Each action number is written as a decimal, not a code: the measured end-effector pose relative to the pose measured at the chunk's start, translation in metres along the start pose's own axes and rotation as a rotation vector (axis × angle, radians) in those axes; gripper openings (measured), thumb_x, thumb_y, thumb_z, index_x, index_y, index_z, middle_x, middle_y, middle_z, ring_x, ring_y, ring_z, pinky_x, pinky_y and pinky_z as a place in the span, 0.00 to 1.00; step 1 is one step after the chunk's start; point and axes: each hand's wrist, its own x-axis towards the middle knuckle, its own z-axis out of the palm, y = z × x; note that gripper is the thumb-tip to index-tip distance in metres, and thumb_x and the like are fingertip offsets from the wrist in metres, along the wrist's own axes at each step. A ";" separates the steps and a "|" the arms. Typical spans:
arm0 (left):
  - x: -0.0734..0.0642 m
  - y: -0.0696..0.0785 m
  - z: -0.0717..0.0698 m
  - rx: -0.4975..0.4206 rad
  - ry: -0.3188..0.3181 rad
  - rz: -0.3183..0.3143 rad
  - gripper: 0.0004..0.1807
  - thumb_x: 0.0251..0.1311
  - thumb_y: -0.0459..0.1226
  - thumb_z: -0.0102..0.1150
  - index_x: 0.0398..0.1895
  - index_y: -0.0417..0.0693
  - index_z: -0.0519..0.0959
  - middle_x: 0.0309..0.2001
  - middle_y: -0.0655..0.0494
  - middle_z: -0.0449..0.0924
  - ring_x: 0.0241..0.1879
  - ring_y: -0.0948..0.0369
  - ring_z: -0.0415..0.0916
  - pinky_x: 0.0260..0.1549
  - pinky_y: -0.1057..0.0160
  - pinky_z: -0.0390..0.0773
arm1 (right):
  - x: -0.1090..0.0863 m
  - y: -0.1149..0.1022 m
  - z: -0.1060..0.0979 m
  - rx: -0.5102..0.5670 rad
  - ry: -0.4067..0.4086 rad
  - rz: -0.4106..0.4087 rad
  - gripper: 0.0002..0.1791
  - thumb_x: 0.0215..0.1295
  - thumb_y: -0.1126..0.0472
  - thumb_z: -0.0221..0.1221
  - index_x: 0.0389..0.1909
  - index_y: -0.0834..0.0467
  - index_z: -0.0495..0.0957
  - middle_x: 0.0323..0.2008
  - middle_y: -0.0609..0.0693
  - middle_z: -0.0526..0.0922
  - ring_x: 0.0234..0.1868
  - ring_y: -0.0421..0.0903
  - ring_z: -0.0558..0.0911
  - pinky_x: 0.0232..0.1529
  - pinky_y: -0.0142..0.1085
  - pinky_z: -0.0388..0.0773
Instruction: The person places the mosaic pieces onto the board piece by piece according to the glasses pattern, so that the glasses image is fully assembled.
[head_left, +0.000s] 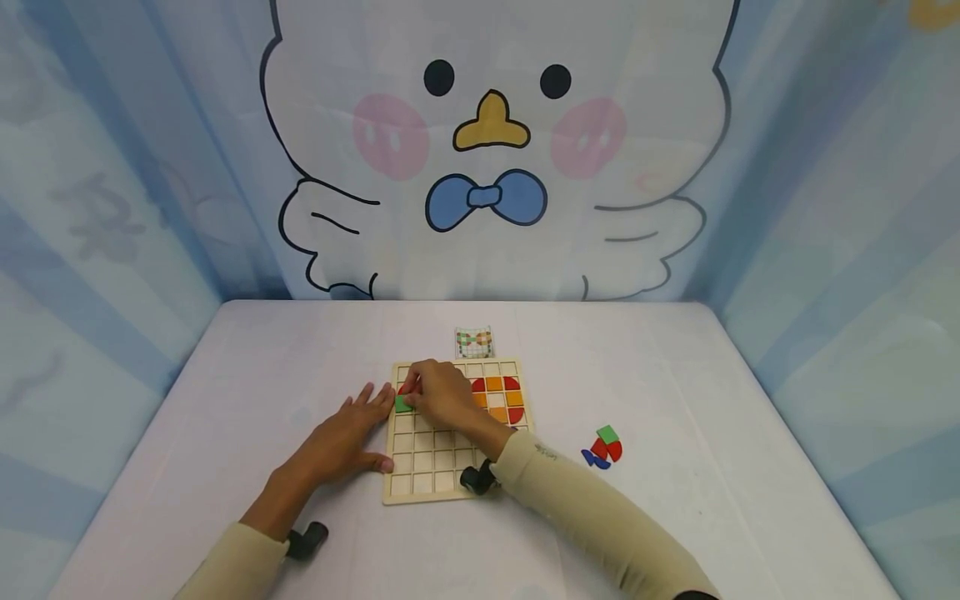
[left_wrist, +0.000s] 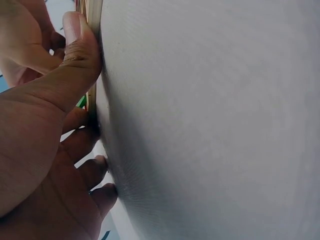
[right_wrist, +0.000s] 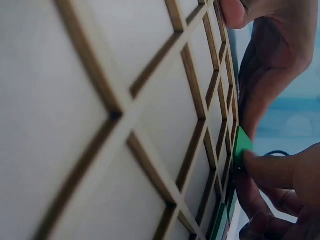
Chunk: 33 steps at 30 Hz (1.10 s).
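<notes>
My left hand (head_left: 341,442) lies spread, thumb and fingertips against the board (head_left: 423,462) at its left edge, which should steady it on the table (head_left: 637,375). My right hand (head_left: 446,396) pinches the green tile (head_left: 402,404) by that edge. Best to square it with the ribs, lower it flat and avoid nudging the red piece (head_left: 402,389) just beyond.
</notes>
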 end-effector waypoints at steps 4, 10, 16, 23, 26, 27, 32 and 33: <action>0.000 0.000 0.001 0.000 -0.001 -0.003 0.64 0.49 0.52 0.81 0.84 0.37 0.55 0.84 0.40 0.53 0.85 0.35 0.45 0.81 0.33 0.52 | -0.001 -0.002 -0.001 -0.048 0.002 0.005 0.05 0.68 0.60 0.71 0.34 0.49 0.85 0.27 0.40 0.83 0.27 0.38 0.78 0.27 0.31 0.72; 0.000 0.000 0.002 0.006 0.003 -0.012 0.64 0.49 0.51 0.81 0.84 0.37 0.55 0.84 0.40 0.53 0.85 0.36 0.45 0.81 0.33 0.52 | -0.001 -0.002 -0.002 -0.067 0.023 -0.014 0.04 0.66 0.61 0.72 0.33 0.50 0.87 0.26 0.41 0.84 0.26 0.38 0.78 0.25 0.31 0.72; 0.000 0.001 0.003 0.013 -0.002 -0.026 0.64 0.49 0.51 0.81 0.84 0.39 0.55 0.84 0.41 0.53 0.85 0.36 0.45 0.81 0.34 0.52 | -0.006 0.005 -0.006 -0.013 0.050 -0.036 0.05 0.62 0.64 0.72 0.35 0.51 0.87 0.26 0.41 0.84 0.25 0.37 0.78 0.25 0.29 0.71; 0.001 0.002 0.003 0.025 -0.010 -0.043 0.65 0.49 0.52 0.81 0.85 0.40 0.54 0.85 0.42 0.52 0.85 0.38 0.44 0.82 0.36 0.51 | -0.027 0.018 -0.030 0.060 0.066 -0.043 0.06 0.63 0.62 0.74 0.37 0.52 0.87 0.29 0.42 0.85 0.29 0.38 0.79 0.30 0.31 0.72; 0.001 0.003 0.003 0.031 -0.013 -0.056 0.65 0.49 0.52 0.81 0.85 0.41 0.53 0.85 0.43 0.51 0.86 0.38 0.44 0.83 0.36 0.51 | -0.038 0.027 -0.043 0.081 0.088 -0.045 0.05 0.63 0.63 0.73 0.38 0.52 0.87 0.30 0.42 0.85 0.31 0.39 0.80 0.30 0.32 0.73; 0.001 0.004 0.003 0.033 -0.014 -0.059 0.65 0.49 0.52 0.81 0.85 0.41 0.53 0.85 0.43 0.51 0.86 0.38 0.43 0.83 0.37 0.51 | -0.042 0.030 -0.047 0.090 0.096 -0.046 0.05 0.63 0.63 0.73 0.38 0.53 0.87 0.30 0.42 0.85 0.31 0.40 0.80 0.29 0.33 0.73; 0.001 0.006 0.003 0.034 -0.014 -0.066 0.65 0.48 0.51 0.82 0.85 0.41 0.54 0.85 0.43 0.51 0.86 0.39 0.43 0.83 0.37 0.51 | -0.063 0.049 -0.067 0.102 0.131 0.006 0.05 0.64 0.62 0.73 0.37 0.52 0.87 0.30 0.43 0.84 0.33 0.42 0.79 0.31 0.35 0.73; 0.001 0.006 0.003 0.033 -0.014 -0.066 0.65 0.48 0.51 0.82 0.85 0.41 0.54 0.85 0.43 0.51 0.86 0.38 0.43 0.83 0.37 0.51 | -0.067 0.053 -0.071 0.103 0.138 0.027 0.05 0.64 0.62 0.73 0.37 0.51 0.87 0.30 0.43 0.84 0.33 0.43 0.78 0.30 0.35 0.73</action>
